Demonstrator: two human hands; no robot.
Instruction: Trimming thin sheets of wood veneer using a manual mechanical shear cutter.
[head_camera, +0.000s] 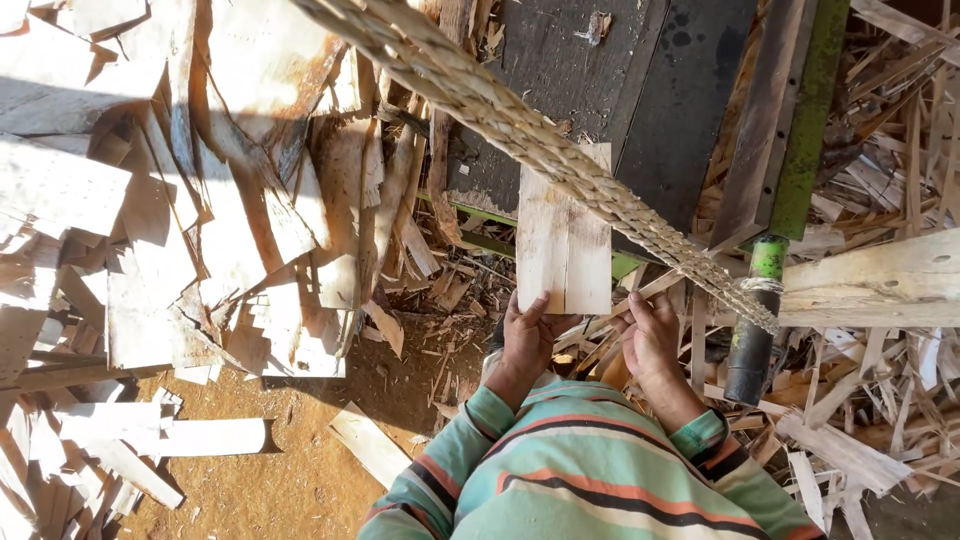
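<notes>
A pale rectangular wood veneer sheet (563, 238) lies with its far end on a dark machine bed (610, 90). My left hand (525, 335) grips the sheet's near left corner. Just below the sheet's near right corner is my right hand (650, 335), fingers curled; whether it touches the sheet is unclear. A thick braided straw rope (520, 130) crosses diagonally over the sheet, close to the camera. Striped green and orange sleeves cover both arms.
Stacks of thin veneer sheets (150, 200) fill the left side. Wood strips and scraps (880, 400) litter the right and the ground near my hands. A green metal bar with a dark handle (760, 320) hangs at right, beside a wooden beam (870, 280).
</notes>
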